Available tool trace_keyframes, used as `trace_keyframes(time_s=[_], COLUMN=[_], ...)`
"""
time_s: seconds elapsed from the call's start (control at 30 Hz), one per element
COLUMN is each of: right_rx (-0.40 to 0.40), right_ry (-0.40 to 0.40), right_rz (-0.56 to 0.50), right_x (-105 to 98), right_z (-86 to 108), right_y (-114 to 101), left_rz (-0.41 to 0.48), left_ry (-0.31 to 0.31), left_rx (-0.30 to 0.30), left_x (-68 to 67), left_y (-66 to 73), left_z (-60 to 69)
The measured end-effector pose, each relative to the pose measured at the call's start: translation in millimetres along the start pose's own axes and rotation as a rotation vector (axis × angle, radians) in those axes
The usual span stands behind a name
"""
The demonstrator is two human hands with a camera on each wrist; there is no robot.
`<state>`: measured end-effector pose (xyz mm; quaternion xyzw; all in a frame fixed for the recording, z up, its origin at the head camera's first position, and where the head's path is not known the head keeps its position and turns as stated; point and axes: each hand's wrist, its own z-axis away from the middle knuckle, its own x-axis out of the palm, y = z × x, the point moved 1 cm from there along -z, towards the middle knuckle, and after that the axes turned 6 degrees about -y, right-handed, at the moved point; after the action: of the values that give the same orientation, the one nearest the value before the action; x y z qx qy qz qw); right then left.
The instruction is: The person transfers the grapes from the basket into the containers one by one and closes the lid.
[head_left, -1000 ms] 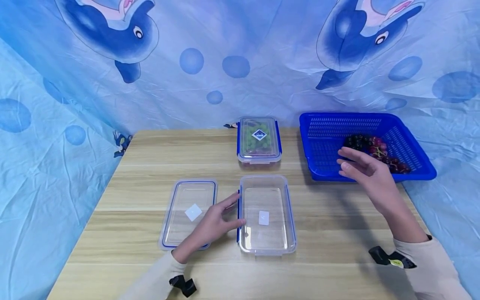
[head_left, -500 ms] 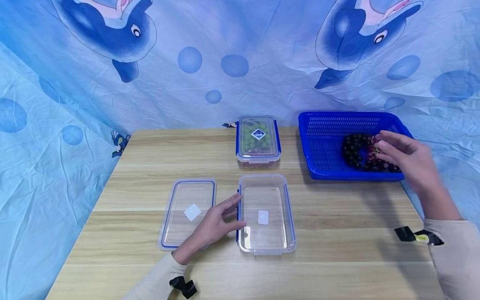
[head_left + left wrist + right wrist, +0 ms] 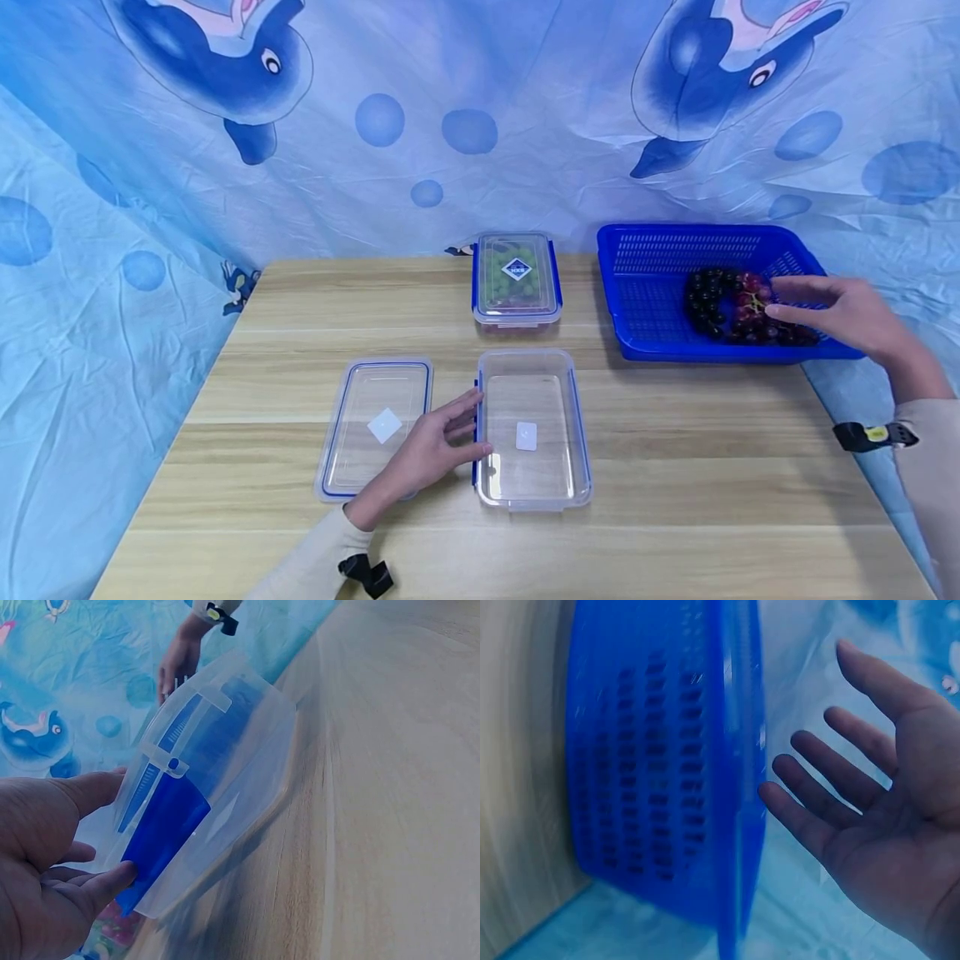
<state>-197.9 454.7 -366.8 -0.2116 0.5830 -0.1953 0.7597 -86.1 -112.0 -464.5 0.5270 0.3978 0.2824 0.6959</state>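
On the table stands a lidless clear container (image 3: 536, 492). My left hand (image 3: 427, 450) is at its left side, fingers extended and thumb tip over the rim; in the left wrist view a finger of this hand (image 3: 45, 862) touches the blue side latch (image 3: 166, 825). My right hand (image 3: 862, 317), empty with fingers spread, hovers over the right rim of the blue basket (image 3: 645, 342). Red grapes (image 3: 752, 292) and black grapes (image 3: 703, 300) lie inside, left of the fingertips. The right wrist view has the right hand (image 3: 877, 780) beside the basket's perforated wall (image 3: 645, 772).
A loose clear lid (image 3: 367, 467) with a blue seal lies left of the container, partly under my left forearm. Behind the container sits a closed box (image 3: 517, 292) of green grapes. A blue dolphin-print sheet (image 3: 450, 83) hangs behind the table (image 3: 300, 308).
My right hand has moved right, from over the basket's middle to its right rim, and the red grapes show more fully. My left hand stays at the container's side.
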Motion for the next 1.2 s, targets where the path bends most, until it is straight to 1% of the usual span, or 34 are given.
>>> trace_keyframes(time_s=[0.1,0.2,0.3,0.4,0.53,0.67,0.77,1.03,1.13,1.2], right_rx=[0.011,0.018,0.013,0.002,-0.01,-0.013,-0.046,-0.178,-0.209,-0.226], right_ry=[-0.047,-0.088,-0.119,-0.144,-0.16,-0.184,-0.196,-0.184,-0.174,-0.146], right_rz=[0.037,0.039,0.05,0.091,0.163,0.189,0.193,0.243,0.263,0.287], right_x=[-1.3,-1.3,-0.1,0.6,-0.4,-0.3,1.0,4.5,5.9,6.2], right_z=[-6.5,-12.2,-17.9,-23.4,-27.5,-28.3,-28.6,-32.9,-35.5,-36.7], right_y=[10.2,20.4,30.6,38.7,43.7,45.9,49.3,55.7,56.5,57.3], left_rz=[0.004,0.008,0.012,0.017,0.022,0.027,0.028,0.023,0.023,0.026], left_ry=[-0.003,-0.007,-0.005,-0.004,-0.007,-0.008,-0.01,-0.012,-0.016,-0.018], left_rx=[-0.002,-0.001,-0.005,-0.008,0.005,0.013,0.014,0.009,0.003,-0.001], left_x=[-0.4,-0.6,-0.6,-1.0,-1.1,-1.1,-1.3,-1.8,-1.5,-1.4], left_y=[0.8,1.3,0.3,-0.6,-1.1,-0.7,0.0,0.2,-0.1,-0.4], left_z=[-0.2,-0.2,0.4,0.8,0.3,-0.2,0.1,0.7,0.6,0.5])
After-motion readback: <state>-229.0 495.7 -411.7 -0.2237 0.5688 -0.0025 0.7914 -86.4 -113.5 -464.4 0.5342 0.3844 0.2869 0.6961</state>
